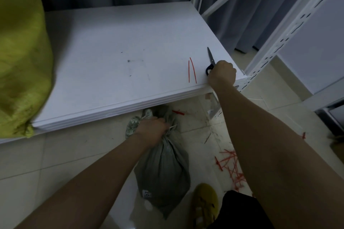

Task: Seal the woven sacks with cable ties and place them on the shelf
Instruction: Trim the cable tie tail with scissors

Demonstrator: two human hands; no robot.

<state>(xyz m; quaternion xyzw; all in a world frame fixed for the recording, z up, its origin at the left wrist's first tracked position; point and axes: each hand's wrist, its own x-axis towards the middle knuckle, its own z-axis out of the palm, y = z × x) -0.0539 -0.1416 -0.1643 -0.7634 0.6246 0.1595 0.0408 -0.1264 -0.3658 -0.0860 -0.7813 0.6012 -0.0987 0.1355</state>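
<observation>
One head-worn camera looks forward and steeply down, close over the white shelf (115, 57) and tiled floor (37, 158).

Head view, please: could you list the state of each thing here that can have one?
Grey sack: on the floor, neck gathered with a pale tie.
Left hand: grips the sack's neck.
Right hand: grips the scissors' handle.
Scissors: blades closed, lying on the shelf.
Red cable ties: two, loose on the shelf.
Yellow sack: resting on the shelf.
</observation>
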